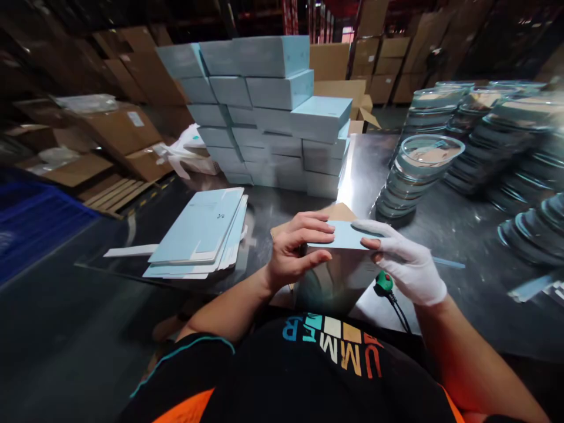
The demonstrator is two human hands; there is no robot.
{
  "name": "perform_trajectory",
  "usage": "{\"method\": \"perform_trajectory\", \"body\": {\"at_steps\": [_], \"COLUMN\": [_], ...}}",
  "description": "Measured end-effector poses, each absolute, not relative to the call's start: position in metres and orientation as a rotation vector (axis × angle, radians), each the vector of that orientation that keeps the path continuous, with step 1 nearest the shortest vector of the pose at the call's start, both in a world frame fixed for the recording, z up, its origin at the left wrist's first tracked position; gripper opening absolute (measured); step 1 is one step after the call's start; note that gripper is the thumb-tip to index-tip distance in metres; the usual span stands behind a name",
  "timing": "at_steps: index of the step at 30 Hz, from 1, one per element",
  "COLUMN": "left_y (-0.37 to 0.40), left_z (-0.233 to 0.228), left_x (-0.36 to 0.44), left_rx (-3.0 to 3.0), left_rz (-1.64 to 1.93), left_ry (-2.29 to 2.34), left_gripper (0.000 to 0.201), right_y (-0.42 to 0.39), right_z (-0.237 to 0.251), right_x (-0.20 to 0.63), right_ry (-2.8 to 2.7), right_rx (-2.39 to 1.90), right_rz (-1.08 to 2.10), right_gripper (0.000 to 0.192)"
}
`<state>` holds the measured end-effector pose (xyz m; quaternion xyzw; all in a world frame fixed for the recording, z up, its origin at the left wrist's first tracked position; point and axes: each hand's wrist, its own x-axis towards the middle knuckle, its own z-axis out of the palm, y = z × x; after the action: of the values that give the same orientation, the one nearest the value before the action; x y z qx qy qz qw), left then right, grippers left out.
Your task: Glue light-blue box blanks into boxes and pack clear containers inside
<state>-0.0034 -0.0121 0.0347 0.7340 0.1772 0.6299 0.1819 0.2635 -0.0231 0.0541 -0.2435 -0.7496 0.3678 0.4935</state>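
Observation:
A pale blue box (341, 236) stands at the table's near edge, close to my body. My left hand (299, 244), bare, grips its left end, with the fingers over the top and the thumb along the near side. At the right end my right hand (408, 258) holds the box; it wears a white glove with some bare fingertips showing. A piece of brown cardboard (341, 211) shows just behind the box. To the left lies a pile of flat pale blue cartons (196, 226). A green device with a black cable (385, 283) is below my right hand.
Stacked pale blue boxes (273, 138) rise at the back of the dark table (291, 205). Several stacks of round clear containers (418, 173) stand on the right. Brown cartons (118, 132) and a blue crate (39, 217) are on the floor at left.

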Motion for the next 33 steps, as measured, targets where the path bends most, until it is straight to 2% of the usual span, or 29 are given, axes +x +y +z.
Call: {"method": "perform_trajectory", "body": {"at_steps": [2,3,7,9,11,19,23,28,33], "left_y": [-0.009,-0.008,-0.002,-0.002,-0.004,-0.010,-0.010,-0.012,-0.012], "left_z": [0.036,0.036,0.035,0.034,0.034,0.038,0.041,0.047,0.044], "left_x": [-0.005,-0.007,-0.015,-0.018,-0.018,-0.019,-0.021,-0.025,-0.025], "left_rx": [2.095,2.108,2.191,2.232,2.260,2.340,2.362,2.389,2.381], "left_rz": [1.747,1.722,1.565,1.508,1.481,1.458,1.467,1.444,1.446], "left_ry": [0.475,0.446,0.386,0.425,0.460,0.486,0.440,0.413,0.412], "left_gripper": [0.029,0.031,0.051,0.064,0.067,0.054,0.055,0.052,0.046], "right_y": [-0.023,-0.023,-0.022,-0.021,-0.020,-0.024,-0.024,-0.021,-0.018], "right_z": [0.051,0.048,0.029,0.020,0.015,0.024,0.034,0.050,0.056], "right_x": [0.263,0.262,0.258,0.255,0.253,0.253,0.255,0.258,0.256], "right_ry": [-1.789,-1.769,-1.698,-1.686,-1.672,-1.698,-1.743,-1.874,-1.898], "right_rx": [-0.635,-0.673,-0.770,-0.773,-0.773,-0.738,-0.751,-0.654,-0.548], "right_rz": [0.881,0.872,0.863,0.865,0.869,0.869,0.846,0.857,0.944], "right_gripper": [0.020,0.027,0.090,0.101,0.099,0.080,0.061,0.025,0.022]}}
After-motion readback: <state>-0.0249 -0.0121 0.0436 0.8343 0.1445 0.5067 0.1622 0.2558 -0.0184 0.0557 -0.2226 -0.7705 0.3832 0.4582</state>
